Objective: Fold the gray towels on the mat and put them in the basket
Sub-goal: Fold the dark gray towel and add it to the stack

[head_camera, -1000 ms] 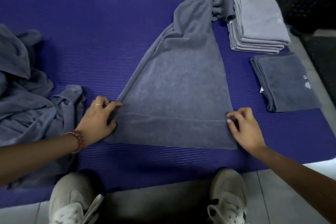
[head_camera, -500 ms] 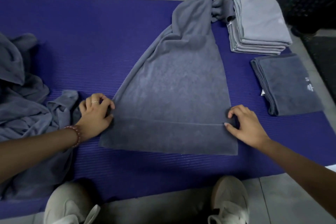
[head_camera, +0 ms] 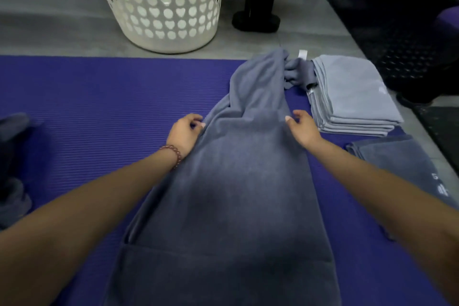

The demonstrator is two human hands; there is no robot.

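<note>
Head view looks down on a purple mat [head_camera: 99, 107] where one long gray towel [head_camera: 236, 194] lies spread from 6 o'clock up through the middle, narrowing and bunching toward 1 o'clock, with a small white label [head_camera: 302, 54] at its far end. The left hand [head_camera: 185, 133], a beaded bracelet [head_camera: 172, 151] on its wrist, has curled fingers pinching the towel's left edge just left of centre. The right hand [head_camera: 301, 128] sits at the opposite edge, thumb tip touching the cloth and fingers curled above it; whether cloth is caught between them I cannot tell. At 2 o'clock, just beside the right hand, a stack of folded light gray towels [head_camera: 352, 97] rests on the mat, and at 3 o'clock lies a folded darker towel [head_camera: 402, 164] with pale lettering. A heap of unfolded gray towels [head_camera: 12, 181] shows at 9 o'clock. Off the mat at 12 o'clock, a white basket [head_camera: 161, 2] pierced with heart-shaped holes stands on the gray floor, with a black stand [head_camera: 258, 7] just to its right.
</note>
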